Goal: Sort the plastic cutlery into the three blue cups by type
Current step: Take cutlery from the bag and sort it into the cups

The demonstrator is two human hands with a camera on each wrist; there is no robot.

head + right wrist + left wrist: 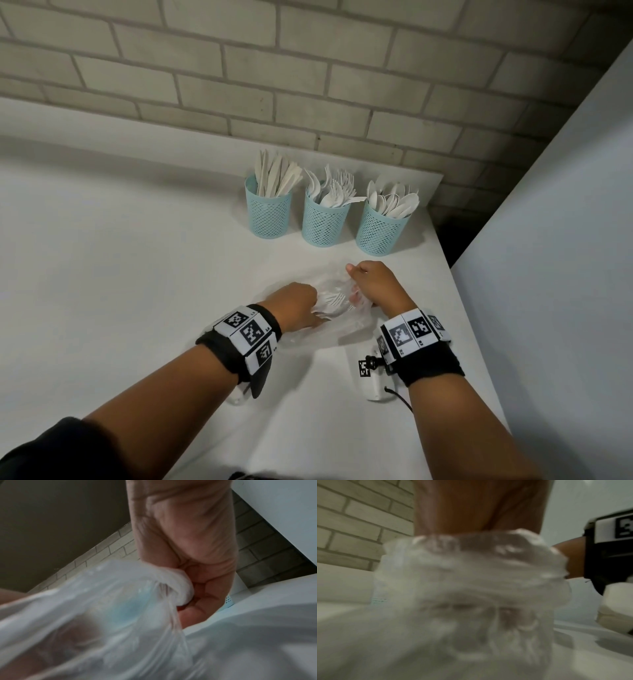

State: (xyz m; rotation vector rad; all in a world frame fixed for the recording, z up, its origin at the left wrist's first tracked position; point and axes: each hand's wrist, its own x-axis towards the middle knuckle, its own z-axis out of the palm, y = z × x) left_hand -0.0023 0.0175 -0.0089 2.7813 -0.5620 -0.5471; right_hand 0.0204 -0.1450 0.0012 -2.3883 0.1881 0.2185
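Head view is showing three cups (323,219) already filling by type, while the right hand (371,284) is clutching the bag (346,323) and the left hand (298,308), grip hidden, is reaching in among remaining forks (330,301).

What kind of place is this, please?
Probably a kitchen or canteen corner: a white counter against a brick wall, with three blue cups holding plastic cutlery.

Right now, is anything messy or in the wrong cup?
Maybe one. The middle cup holds mostly forks, but a spoon-like bowl shows among them. The left cup has knives, the right cup spoons. All stand upright. More forks sit in the plastic bag.
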